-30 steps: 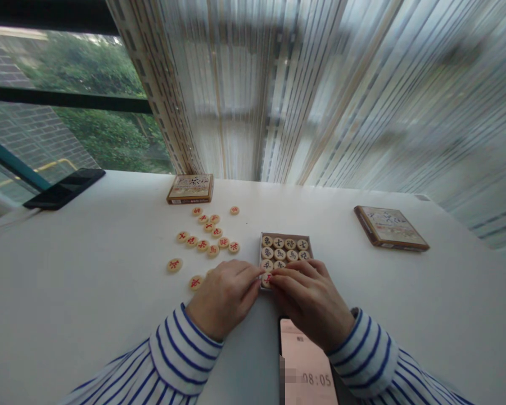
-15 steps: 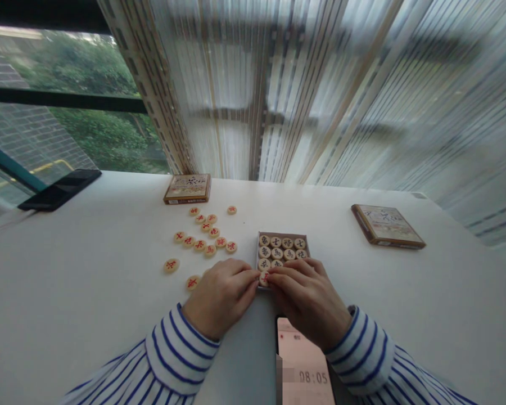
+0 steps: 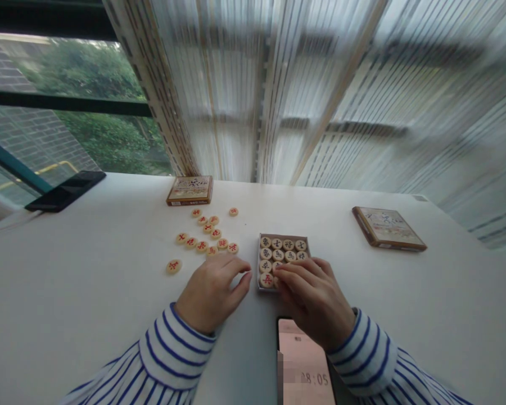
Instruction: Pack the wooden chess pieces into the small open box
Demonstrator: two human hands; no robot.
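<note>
A small open cardboard box (image 3: 283, 237) holds rows of round wooden chess pieces (image 3: 277, 244) with dark marks, plus a red-marked piece (image 3: 266, 279) at its near left corner. My right hand (image 3: 314, 298) lies over the box's near half, its fingers bunched together with the tips on the pieces; whether it grips one is hidden. My left hand (image 3: 211, 289) rests on the white table (image 3: 88, 292) just left of the box, loosely curved, thumb apart from the index finger, nothing visible between them. Several loose red-marked pieces (image 3: 201, 246) lie beyond it.
One red-marked piece (image 3: 174, 266) lies apart to the left. A flat printed box (image 3: 189, 190) sits at the back, another (image 3: 388, 227) at the right. A lit phone (image 3: 303, 365) lies by my right wrist, a black phone (image 3: 65, 189) far left. Striped curtains and a window stand behind.
My left hand has drawn back from the box's corner to the left and spread a little. The red-marked piece now lies uncovered in the box. My right hand stays on the box.
</note>
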